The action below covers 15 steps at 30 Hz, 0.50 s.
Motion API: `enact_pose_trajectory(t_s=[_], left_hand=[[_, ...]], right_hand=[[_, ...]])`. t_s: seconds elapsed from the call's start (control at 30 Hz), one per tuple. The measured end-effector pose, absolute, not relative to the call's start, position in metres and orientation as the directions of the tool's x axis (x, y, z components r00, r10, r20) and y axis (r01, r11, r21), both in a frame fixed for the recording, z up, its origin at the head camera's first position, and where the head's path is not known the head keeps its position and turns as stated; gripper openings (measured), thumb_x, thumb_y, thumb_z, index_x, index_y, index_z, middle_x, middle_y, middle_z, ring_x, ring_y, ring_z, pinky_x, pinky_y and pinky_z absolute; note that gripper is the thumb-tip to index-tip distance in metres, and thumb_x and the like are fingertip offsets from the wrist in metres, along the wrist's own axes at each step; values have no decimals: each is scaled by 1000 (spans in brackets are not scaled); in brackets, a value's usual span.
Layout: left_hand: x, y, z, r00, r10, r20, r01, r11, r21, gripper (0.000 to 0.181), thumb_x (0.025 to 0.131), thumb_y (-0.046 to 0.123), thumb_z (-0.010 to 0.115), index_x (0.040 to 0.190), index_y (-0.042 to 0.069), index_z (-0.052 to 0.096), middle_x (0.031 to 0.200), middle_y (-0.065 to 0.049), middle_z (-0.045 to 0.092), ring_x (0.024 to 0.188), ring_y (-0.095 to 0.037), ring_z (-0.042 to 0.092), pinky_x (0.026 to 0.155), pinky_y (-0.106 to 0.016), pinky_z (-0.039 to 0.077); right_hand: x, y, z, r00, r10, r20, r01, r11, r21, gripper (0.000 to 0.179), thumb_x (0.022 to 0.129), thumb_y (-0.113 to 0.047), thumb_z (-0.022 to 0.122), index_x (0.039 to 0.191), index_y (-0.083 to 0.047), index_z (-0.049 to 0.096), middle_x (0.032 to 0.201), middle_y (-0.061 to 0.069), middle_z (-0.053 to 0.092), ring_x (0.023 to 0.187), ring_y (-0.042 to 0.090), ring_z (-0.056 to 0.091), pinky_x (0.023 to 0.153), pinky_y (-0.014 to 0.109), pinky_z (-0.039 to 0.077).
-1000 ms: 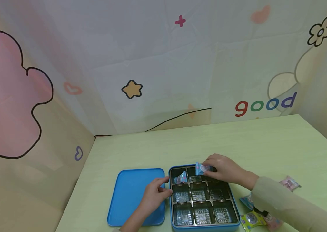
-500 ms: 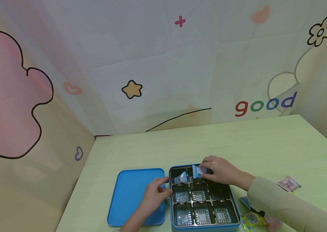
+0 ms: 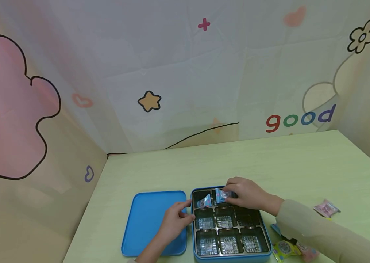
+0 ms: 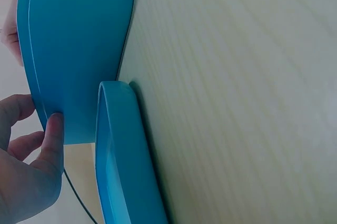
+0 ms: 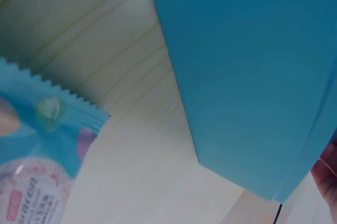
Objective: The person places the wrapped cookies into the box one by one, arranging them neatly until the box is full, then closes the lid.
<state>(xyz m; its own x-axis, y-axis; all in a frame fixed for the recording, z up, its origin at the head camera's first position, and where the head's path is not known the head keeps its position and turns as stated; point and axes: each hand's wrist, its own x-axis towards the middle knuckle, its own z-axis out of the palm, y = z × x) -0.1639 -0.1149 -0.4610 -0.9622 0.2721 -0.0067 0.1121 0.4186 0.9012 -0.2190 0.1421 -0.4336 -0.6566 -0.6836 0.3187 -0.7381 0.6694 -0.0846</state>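
A blue square tin (image 3: 232, 258) stands uncovered, its dark insert divided into several compartments. One blue wrapped sweet (image 3: 204, 201) lies in the back left compartment. My right hand (image 3: 250, 193) pinches another blue wrapped sweet (image 3: 222, 196) by its right end, at the back middle compartment; whether it touches the bottom cannot be told. My left hand (image 3: 175, 221) rests its thumb and forefinger against the tin's left side. In the left wrist view, the thumb (image 4: 53, 129) presses on the outer wall near the rim. The right wrist view shows only a little of the right hand (image 5: 326, 179).
Left of the tin lies its blue lid (image 3: 149, 223), partly under the left forearm. To the right are a yellow packet (image 3: 285, 250), a pink one (image 3: 308, 252) and a blue packet (image 5: 37, 155) printed with a macaron label. Farther right lies a pale pink packet (image 3: 327, 208).
My right hand has moved left and slightly down with the blue wrapped sweet, which is now over the back middle compartment. The left hand and tin have stayed still.
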Motion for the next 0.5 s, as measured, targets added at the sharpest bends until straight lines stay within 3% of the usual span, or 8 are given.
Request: enact_pose_trajectory(t_s=[0.5], left_hand=[[-164, -115, -460, -964, 267, -23, 90, 404, 910, 49, 80, 15, 64, 126, 3, 49, 117, -17, 50, 79, -18, 61, 60, -23, 48]], right_hand=[[-222, 131, -433, -623, -719, 308, -756, 654, -4, 20, 73, -32, 69, 82, -14, 70, 76, -5, 56, 68, 8, 49, 61, 26, 43]])
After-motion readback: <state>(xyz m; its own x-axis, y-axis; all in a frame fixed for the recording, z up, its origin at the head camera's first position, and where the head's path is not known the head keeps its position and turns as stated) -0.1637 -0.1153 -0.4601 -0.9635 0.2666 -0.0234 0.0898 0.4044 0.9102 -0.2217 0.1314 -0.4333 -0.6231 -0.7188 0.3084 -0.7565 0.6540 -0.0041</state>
